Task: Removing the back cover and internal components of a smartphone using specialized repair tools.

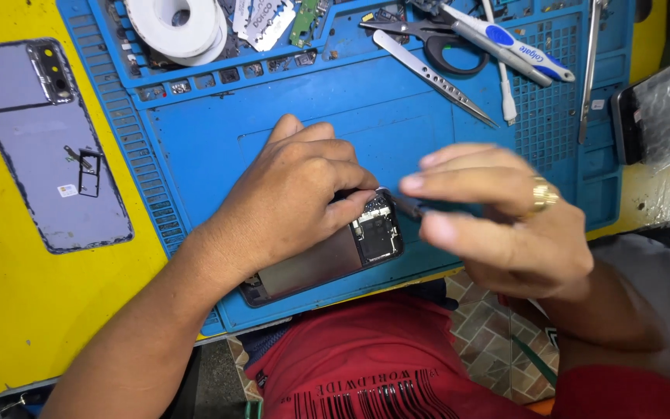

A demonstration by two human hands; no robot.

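**At the mat's near edge: working inside an opened phone**

Closest to the person, at the near edge of the blue mat (397, 116), an opened phone (327, 260) is lying with its back off and its board showing. The left hand (288, 202) is pressing down on the phone, fingers curled over its upper side and holding it still. The right hand (498, 217), blurred by movement, is pinching a thin dark tool (406, 206) whose tip is touching the board near the camera corner. By my judgement, the person is loosening a screw or a small part there; the next move is asking for a steady tip and a firm hold, because the part is very small.

Further left, a grey back cover (40, 147) is lying on the yellow table (9, 310), well apart from the hands. At the far side, tweezers (432, 77), scissors (436, 43), a toothbrush (513, 45) and a white tape roll (176, 27) are resting on the mat.
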